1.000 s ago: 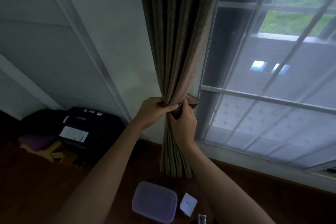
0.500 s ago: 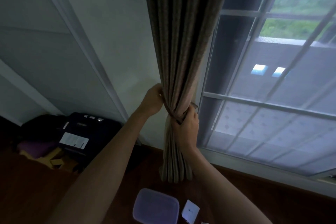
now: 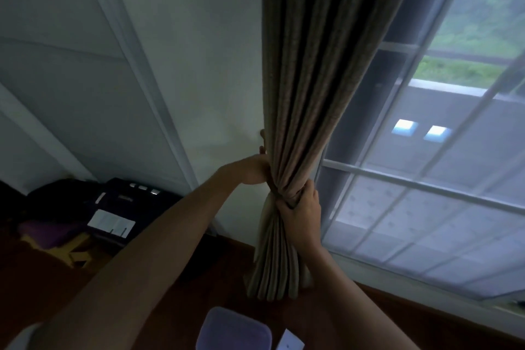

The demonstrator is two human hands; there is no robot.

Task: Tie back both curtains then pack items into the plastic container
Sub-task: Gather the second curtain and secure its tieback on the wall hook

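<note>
Two hands at the gathered curtain [image 3: 312, 79], left of the window [image 3: 426, 207]. Right hand [image 3: 302, 212] curls round its cinched waist; left hand [image 3: 252, 169] has its fingers hidden behind fabric, grip unclear. Plastic container [image 3: 234, 329]: near floor [image 3: 440, 321].

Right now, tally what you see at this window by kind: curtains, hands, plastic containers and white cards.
Curtains: 1, the gathered curtain
Hands: 2, the left hand and the right hand, both holding the curtain
Plastic containers: 1, the plastic container below the curtain
White cards: 1, the white card beside the container
Total: 5
</note>
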